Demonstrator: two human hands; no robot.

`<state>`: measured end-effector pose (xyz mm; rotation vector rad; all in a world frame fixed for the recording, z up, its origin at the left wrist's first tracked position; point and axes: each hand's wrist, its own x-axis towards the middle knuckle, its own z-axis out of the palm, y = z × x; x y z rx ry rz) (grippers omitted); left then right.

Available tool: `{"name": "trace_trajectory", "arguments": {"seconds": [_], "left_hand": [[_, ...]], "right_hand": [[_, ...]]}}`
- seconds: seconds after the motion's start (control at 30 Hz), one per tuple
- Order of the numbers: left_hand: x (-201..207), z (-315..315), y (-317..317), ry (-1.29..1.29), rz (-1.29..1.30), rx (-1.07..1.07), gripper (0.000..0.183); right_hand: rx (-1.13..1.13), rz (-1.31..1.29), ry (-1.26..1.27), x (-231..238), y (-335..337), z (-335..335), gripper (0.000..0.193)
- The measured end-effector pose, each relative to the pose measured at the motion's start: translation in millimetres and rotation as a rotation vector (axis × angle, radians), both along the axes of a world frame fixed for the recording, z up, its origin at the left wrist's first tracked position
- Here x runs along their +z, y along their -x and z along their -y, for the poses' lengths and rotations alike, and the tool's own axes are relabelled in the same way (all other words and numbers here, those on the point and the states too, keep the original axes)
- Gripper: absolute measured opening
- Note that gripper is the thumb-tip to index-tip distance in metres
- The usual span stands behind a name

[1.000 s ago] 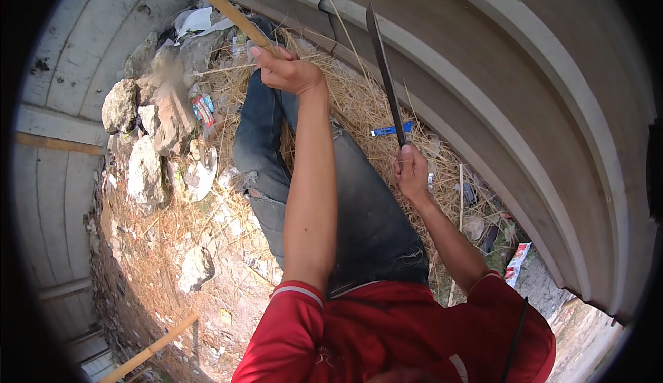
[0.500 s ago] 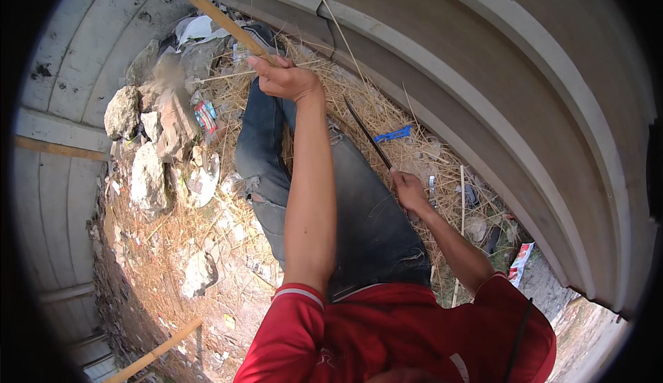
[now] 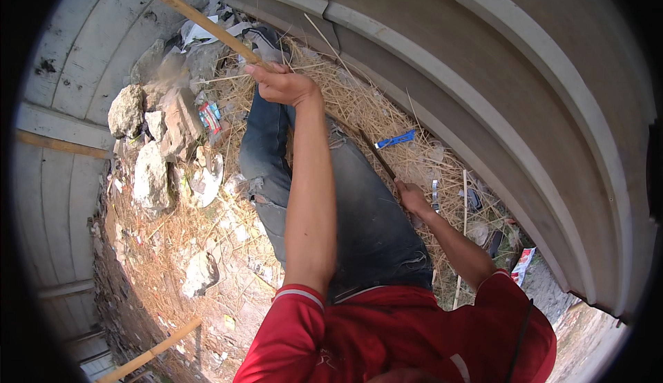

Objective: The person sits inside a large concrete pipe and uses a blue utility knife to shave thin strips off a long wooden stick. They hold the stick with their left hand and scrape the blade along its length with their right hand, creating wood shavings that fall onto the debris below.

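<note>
My left hand (image 3: pixel 284 84) is closed around a yellow-brown bamboo pole (image 3: pixel 190 15). The pole slants up and to the left from my fist, past the upper edge. Lower and to the right, my right hand (image 3: pixel 414 198) grips a long, thin, dark blade (image 3: pixel 379 156) by its near end. The blade slants up and left beside my thigh; its far end is hard to make out against the straw. My legs in worn blue jeans (image 3: pixel 369 221) lie stretched out between the two hands, torn at one knee. Dry straw (image 3: pixel 359 110) covers the ground around my feet.
Corrugated metal sheeting (image 3: pixel 483 58) curves close along my right. Several rocks (image 3: pixel 152 176) are piled at left near a pale panel wall (image 3: pixel 52 196). A blue plastic piece (image 3: pixel 395 139) lies on the straw. Another bamboo pole (image 3: pixel 155 352) is at lower left.
The blade has swung slightly, its far end dropping toward my leg and the straw. The bamboo pole's upper end has shifted left. Both hands keep their grip.
</note>
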<state>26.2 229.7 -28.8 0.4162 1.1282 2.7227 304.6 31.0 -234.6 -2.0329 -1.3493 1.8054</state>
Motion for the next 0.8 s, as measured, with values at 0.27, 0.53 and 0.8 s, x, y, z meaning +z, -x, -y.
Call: {"name": "trace_trajectory", "arguments": {"seconds": [0.27, 0.53, 0.8], "left_hand": [[11.0, 16.2, -9.1, -0.019, -0.066, -0.614, 0.064], [6.3, 27.0, 15.5, -0.036, -0.334, -1.352, 0.069], [9.2, 19.1, 8.3, 0.018, -0.332, -1.434, 0.066]], "right_hand": [[-0.245, -0.434, -0.609, 72.8, 12.3, -22.0, 0.052], [-0.394, -0.782, -0.797, 118.5, 26.5, -26.6, 0.05], [-0.082, -0.005, -0.024, 3.8, -4.4, -6.8, 0.054]]}}
